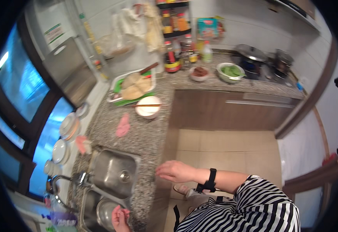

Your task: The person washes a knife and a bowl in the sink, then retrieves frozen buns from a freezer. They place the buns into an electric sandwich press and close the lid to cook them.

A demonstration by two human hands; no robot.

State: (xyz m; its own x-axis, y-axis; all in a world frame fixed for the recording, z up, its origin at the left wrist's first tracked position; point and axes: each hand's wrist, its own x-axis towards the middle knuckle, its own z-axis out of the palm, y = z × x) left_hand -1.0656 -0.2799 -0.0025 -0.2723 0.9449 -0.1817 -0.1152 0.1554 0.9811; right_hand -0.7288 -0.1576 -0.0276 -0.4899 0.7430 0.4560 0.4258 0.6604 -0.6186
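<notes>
My left hand (120, 217) is over the near basin of the double steel sink (99, 190), in front of a round metal bowl (104, 211) in that basin. Its fingers are loosely curled, and I see nothing in them. Beside the counter's front edge is my right hand (173, 171), level with the far basin (114, 168). It hangs loosely with slightly bent fingers and no visible object. A strap with a small black device circles the right wrist. The curved faucet (60, 185) stands behind the sink.
On the granite counter (145, 136) are a pink cloth (123, 126), a white bowl (148, 111) with chopsticks across it, and a tray (154, 82) holding cutting boards and a knife. Further off stand a bowl of greens (231, 72), a small bowl of dark food (199, 74), sauce bottles (172, 59) and a lidded pan (251, 53).
</notes>
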